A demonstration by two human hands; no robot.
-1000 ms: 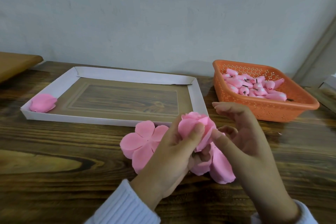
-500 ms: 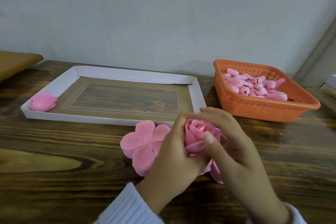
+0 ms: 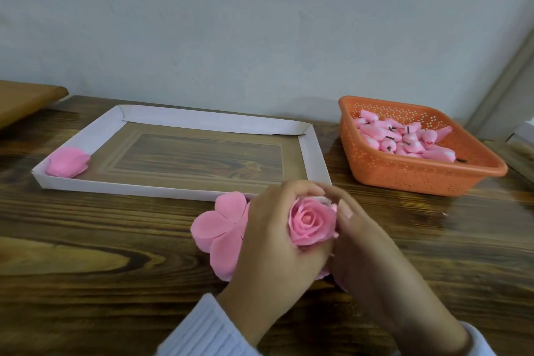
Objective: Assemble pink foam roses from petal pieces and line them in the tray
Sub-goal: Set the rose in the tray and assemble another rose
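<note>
My left hand [image 3: 274,243] and right hand [image 3: 372,257] curl round the rose [image 3: 310,222], cupping it above the desk [image 3: 86,240] just in front of the tray's [image 3: 173,188] near right corner. I judge it best to press the base evenly, without crushing its outer layers, so the bloom holds shape.

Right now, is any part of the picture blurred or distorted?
Head view: the foam rose is sharp; the right hand is slightly motion-blurred; the far right, beyond the orange basket, is smeared and leans from the wide lens; soft light, no glare.
</note>
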